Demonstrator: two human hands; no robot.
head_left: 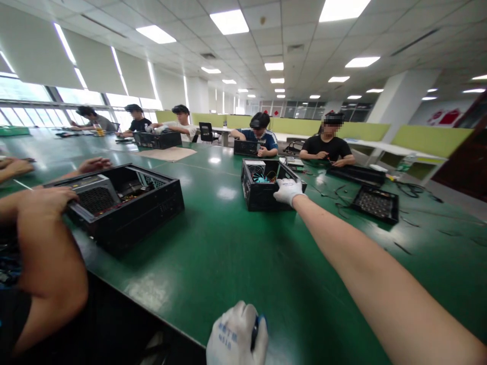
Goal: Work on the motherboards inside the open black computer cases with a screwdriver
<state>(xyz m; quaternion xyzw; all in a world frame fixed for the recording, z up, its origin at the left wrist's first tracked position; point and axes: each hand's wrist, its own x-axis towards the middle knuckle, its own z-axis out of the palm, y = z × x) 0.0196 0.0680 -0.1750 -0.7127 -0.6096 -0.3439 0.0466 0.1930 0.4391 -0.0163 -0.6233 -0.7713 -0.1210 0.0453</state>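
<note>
My right hand (288, 192), in a white glove, reaches far out over the green table (213, 253) and is closed on the front edge of a black computer case (262, 196). The case is open at the top and shows a fan and coloured wires inside. At the bottom of the view, near the table's front edge, my left hand (238, 335), also gloved in white with blue print, has its fingers curled round a dark and blue object (255, 327). Most of that object is hidden by the glove.
At the left, a co-worker's hands touch another open black case (144, 215). A black tray with small parts (376, 204), cables and a long black panel (357, 175) lie at the right. Several people sit across the table, and a brown sheet (169, 153) lies there.
</note>
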